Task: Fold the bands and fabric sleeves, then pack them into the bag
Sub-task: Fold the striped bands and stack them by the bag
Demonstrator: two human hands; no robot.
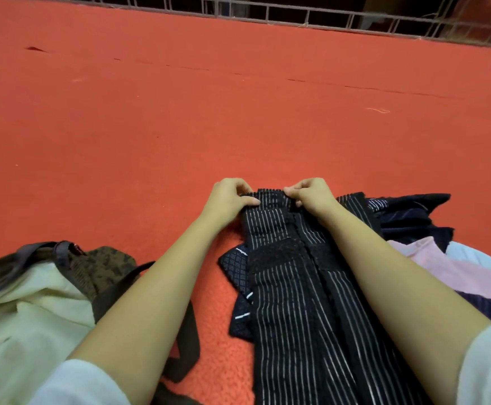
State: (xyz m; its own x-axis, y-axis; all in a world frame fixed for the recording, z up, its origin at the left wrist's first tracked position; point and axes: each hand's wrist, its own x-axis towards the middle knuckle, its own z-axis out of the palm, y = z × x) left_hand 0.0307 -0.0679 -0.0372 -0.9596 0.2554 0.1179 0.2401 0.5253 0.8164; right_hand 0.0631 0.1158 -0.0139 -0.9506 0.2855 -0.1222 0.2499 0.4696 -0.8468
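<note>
Surface: red-orange carpet (180, 127), with a metal grid fence (297, 16) along its far edge and darkness beyond.

The striped cloth (297, 293), dark with thin white lines, lies lengthwise on the carpet. Its long axis runs from the person's body straight out to the hands. The left hand (229, 197) and right hand (312, 196) sit side by side at the far end, each pinching that edge between curled fingers and thumb. So the whole length lies back from the grip, toward the person. Judgement: a fold would carry this far edge back along the axis.

The bag (104, 263) sits at the near left, beside the left forearm, so the left hand is the nearer one for packing. A pale cloth (28, 317) lies on top of it. A pile of other cloths (413, 214) lies to the right, touching the striped one.

Not readable:
- The cloth's near end is cut off at the bottom of the frame.
- The fingertips are tucked behind the edge.
- The bag's mouth is covered.
- Sleeve or band cannot be told.
</note>
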